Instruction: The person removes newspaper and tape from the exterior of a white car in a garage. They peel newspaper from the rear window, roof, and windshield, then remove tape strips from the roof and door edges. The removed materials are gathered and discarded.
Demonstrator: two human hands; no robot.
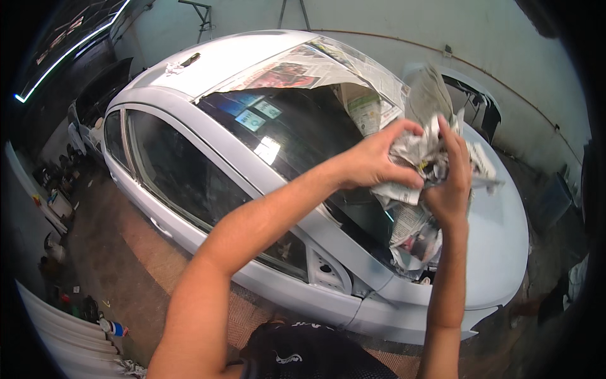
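Note:
Between my two hands, over the base of the windshield, is a crumpled wad of newspaper (416,150). My left hand (382,155) grips it from the left, thumb and fingers curved round it. From the right, my right hand (453,170) presses against it with fingers bent upward. Below the wad, more creased newspaper (413,237) hangs down to the lower windshield corner. Masking newspaper (287,69) still covers the top edge and far side of the windshield (303,132), whose near part is bare dark glass with small stickers (250,120).
The pale grey car (284,278) stands before me, its hood (499,221) at right and roof (177,69) at upper left. A crumpled scrap (175,67) lies on the roof. Cans and clutter (60,205) line the left side. Behind the car is a wall (410,28).

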